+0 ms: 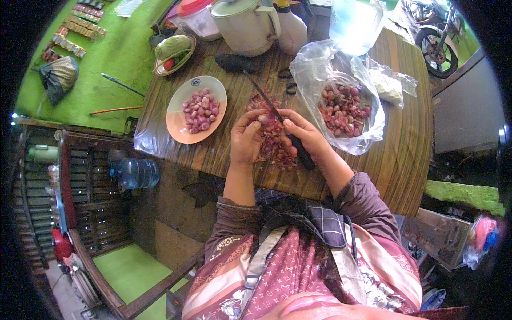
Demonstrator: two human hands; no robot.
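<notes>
My left hand [246, 140] pinches a small peeled-looking shallot [263, 120] between thumb and fingertips. In my right hand [305, 133] is a knife [265, 97], its black handle under the palm and its dark blade pointing up and away to the left. The blade lies close by the shallot; whether they touch I cannot tell. Beneath both hands spreads a heap of reddish papery shallot skins [277, 158]. To the left, a white and peach plate [178, 128] holds several peeled shallots [200, 110]. On the right, a clear plastic bag [364, 142] contains unpeeled shallots [344, 111].
Along the far side of the wooden table [213, 160] stand a large pale jug [240, 32], a white bottle [292, 33] and a translucent container [356, 24]. A bowl of vegetables [176, 53] sits far left. A small bag of white contents [388, 88] lies far right.
</notes>
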